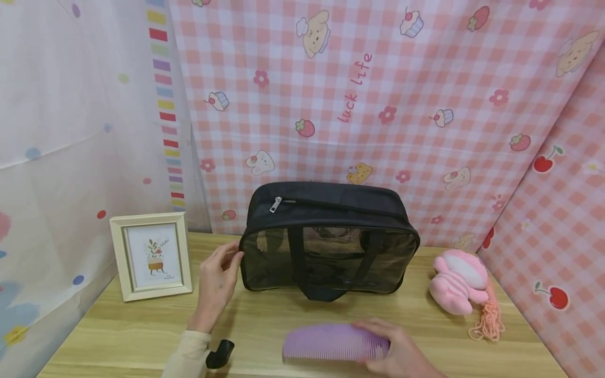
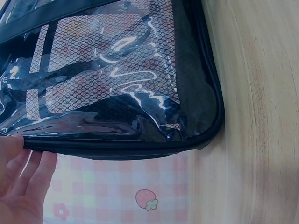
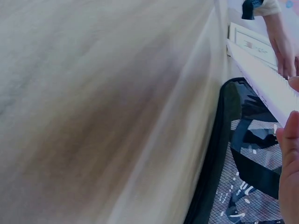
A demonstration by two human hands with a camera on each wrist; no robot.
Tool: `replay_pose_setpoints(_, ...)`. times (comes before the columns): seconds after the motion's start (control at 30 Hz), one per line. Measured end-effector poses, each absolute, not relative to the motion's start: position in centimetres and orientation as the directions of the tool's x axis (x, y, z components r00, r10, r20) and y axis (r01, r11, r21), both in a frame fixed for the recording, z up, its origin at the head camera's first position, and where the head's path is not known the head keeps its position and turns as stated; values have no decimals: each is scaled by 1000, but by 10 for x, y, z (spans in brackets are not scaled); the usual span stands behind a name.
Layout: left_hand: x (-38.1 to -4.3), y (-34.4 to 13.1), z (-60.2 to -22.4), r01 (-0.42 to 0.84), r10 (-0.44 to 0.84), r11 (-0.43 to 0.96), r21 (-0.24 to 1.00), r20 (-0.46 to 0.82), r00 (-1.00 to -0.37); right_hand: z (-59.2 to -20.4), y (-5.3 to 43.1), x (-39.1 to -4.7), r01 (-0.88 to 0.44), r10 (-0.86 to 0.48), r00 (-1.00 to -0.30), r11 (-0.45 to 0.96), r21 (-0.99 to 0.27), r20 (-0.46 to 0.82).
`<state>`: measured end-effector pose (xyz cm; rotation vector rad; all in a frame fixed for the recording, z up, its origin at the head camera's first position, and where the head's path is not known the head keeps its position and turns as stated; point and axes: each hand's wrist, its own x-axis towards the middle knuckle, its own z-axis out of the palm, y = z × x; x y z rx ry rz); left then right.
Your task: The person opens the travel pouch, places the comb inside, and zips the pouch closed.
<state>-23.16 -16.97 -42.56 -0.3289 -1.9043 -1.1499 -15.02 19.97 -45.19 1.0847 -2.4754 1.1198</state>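
A black toiletry bag (image 1: 331,210) with a see-through front, a top zipper and a drooping black strap handle stands upright on the wooden table. My left hand (image 1: 217,278) pinches the bag's left side edge; in the left wrist view the thumb lies in front of the black piping and the fingers (image 2: 44,175) behind it. A purple comb (image 1: 326,338) is in my right hand (image 1: 402,352), gripped at its right end between thumb and fingers, teeth facing down toward me. The comb is in front of the bag, and the right wrist view shows it edge-on as a pale strip (image 3: 266,84).
A cream picture frame (image 1: 151,257) with a plant print stands at the left. A pink plush toy (image 1: 458,283) with peach yarn strands (image 1: 491,315) lies right of the bag. Printed cloths (image 1: 359,136) hang behind and at both sides of the wooden table (image 1: 123,336).
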Motion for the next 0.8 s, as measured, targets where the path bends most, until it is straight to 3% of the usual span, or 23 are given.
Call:
replay_pose_setpoints(0.2,-232,-170,-426,607,-198,538,585,788,-584,-443,201,-153,-687,-461,-721,374,-623,517)
replay_pose_setpoints(0.43,-232,-170,-427,610,-193,543,577,793,-578,-425,203,-155,-591,-398,-790,290,-753,466)
replay_pose_setpoints(0.8,-231,-170,-427,597,-198,547,587,783,-590,-392,207,-165,-622,-372,-767,231,-748,523)
